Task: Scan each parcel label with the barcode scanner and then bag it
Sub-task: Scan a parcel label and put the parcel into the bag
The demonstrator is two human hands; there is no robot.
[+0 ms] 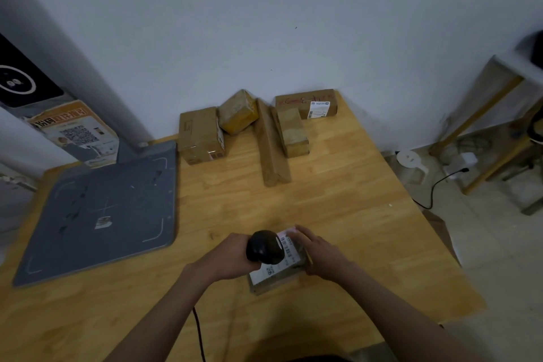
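— Parcel [277, 272] in question is lying flat on the wooden table [338, 191], near its front edge, with its white label [282, 258] facing up. Who is handling it?

— Both hands are working on it. The left hand [232, 256] is curling its fingers round the black barcode scanner [264, 247], gripping it so the head is hanging just over the label. A dark cable [199, 335] is trailing toward the person below that wrist.

— And the other one?

— The right hand [318, 253] is lying on the parcel's right side, fingers fairly straight and pressing on its top edge, steadying it rather than pinching it.

— Anything else sitting on the table?

— Five more brown boxes [258, 129] are crowding together at the far edge against the wall; one at the right end is showing a white sticker. A grey mat [102, 209] is covering the left part of the table, well apart from the parcel.
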